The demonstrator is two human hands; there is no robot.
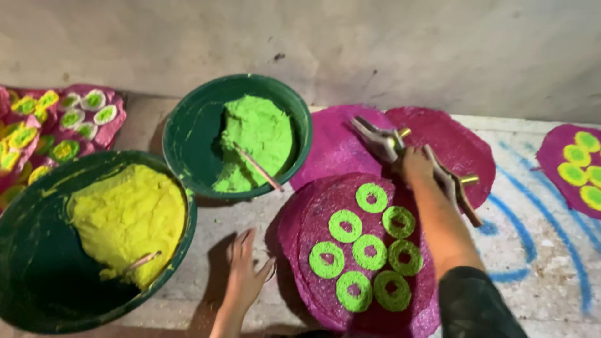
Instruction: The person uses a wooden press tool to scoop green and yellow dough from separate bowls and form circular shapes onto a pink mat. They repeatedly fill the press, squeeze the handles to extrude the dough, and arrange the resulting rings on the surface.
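Right hand (pixel 417 164) grips a metal press (pixel 400 147); left hand (pixel 245 270) splays flat on gritty floor (pixel 206 250).

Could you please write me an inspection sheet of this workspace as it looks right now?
Surface: pale concrete floor with blue painted lines.
Job's things: magenta disc bearing seven green rings; metal press tool lying on further magenta discs.
Clutter: green bowl of green paste with a stick; green bowl of yellow paste with a stick; finished discs with yellow and green rings at left and right.
Hands: left hand open at the disc's edge; right hand on the press tool.
Cables: nothing seen.
Surroundings: grey wall behind.
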